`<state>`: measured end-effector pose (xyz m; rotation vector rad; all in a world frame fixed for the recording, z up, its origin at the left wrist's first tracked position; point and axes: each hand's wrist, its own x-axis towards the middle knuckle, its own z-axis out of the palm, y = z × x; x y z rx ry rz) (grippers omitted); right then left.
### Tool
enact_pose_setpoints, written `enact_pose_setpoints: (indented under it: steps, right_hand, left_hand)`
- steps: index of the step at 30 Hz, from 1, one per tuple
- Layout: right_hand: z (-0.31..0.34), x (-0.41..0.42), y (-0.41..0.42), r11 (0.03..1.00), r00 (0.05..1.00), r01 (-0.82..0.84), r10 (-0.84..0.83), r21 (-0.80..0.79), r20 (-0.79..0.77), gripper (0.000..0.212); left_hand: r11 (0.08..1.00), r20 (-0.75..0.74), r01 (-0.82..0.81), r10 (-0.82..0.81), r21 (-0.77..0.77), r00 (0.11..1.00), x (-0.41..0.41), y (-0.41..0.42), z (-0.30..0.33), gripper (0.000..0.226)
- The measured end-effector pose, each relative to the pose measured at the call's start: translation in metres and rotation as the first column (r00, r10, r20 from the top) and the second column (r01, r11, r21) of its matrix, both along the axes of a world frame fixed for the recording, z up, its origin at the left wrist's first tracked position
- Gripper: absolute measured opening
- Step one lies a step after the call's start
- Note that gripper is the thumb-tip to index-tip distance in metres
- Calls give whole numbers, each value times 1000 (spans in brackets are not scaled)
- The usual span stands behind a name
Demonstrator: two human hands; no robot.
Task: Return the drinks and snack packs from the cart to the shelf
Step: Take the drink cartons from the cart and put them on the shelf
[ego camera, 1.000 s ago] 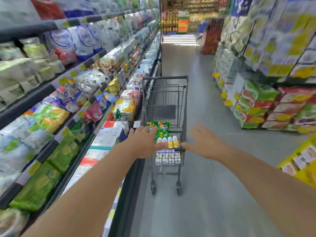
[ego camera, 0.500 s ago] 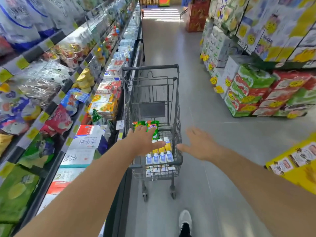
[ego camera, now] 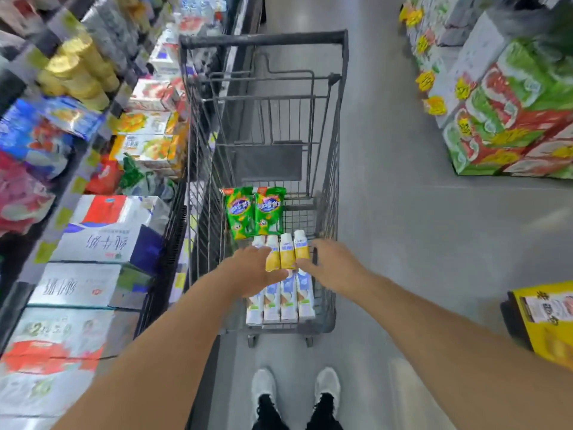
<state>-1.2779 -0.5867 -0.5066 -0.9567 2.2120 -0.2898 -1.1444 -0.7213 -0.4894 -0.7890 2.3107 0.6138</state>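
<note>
A grey wire shopping cart [ego camera: 336,169] stands in the aisle, its left side close along the shelf [ego camera: 93,231] edge; open grey floor [ego camera: 403,243] runs along its right side. In the basket's near end lie two rows of drink cartons: yellow-labelled drink cartons [ego camera: 286,252] in the farther row, white-and-blue drink cartons [ego camera: 286,301] nearest the person. Beyond them two green snack packs [ego camera: 254,212] lie side by side, touching. The left hand [ego camera: 254,271] reaches over the cartons' left end, fingers stretched, its grip released, holding nothing. The right hand [ego camera: 331,263] hovers at the row's right end by the cart's side wall, fingers relaxed and spread, also released. Two white shoes [ego camera: 294,386] stand just behind the cart.
</note>
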Motion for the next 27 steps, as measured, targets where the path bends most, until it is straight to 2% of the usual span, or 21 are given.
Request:
enact_pose_setpoints:
  steps: [4,7,11,14,17,19,20,22,24,27]
  right_hand:
    - [-74,-4,-25,988,984,153,-148,-39,99,32]
    - [-124,1,-44,946,943,323,-318,-36,97,24]
    - [-189,12,-62,887,880,458,-462,60,114,20]
    - [-232,13,-62,812,806,567,-581,141,108,14]
    - [-262,16,-57,726,729,646,-678,236,91,24]
    - [-277,18,-54,675,690,674,-720,301,70,34]
    - [-284,19,-52,663,681,673,-729,329,76,34]
    - [-297,18,-49,661,671,660,-732,357,115,31]
    - [-305,16,-47,643,647,667,-750,376,134,38]
    - [-310,15,-48,610,612,680,-778,407,143,45]
  left_hand:
    - [981,-27,-145,150,128,988,-7,-26,-73,64]
    - [904,23,-369,373,218,928,4,-39,-141,69]
    - [826,138,-527,508,202,850,16,-50,-220,54]
    - [775,181,-603,576,190,797,19,-56,-261,62]
    - [743,219,-645,609,178,763,17,-58,-293,72]
    - [743,279,-633,574,217,770,14,-54,-306,55]
    - [730,296,-645,580,226,759,13,-52,-313,54]
    - [661,311,-713,644,235,699,11,-48,-323,72]
    - [635,319,-735,664,238,677,9,-44,-326,81]
    - [622,348,-752,671,216,655,7,-43,-331,76]
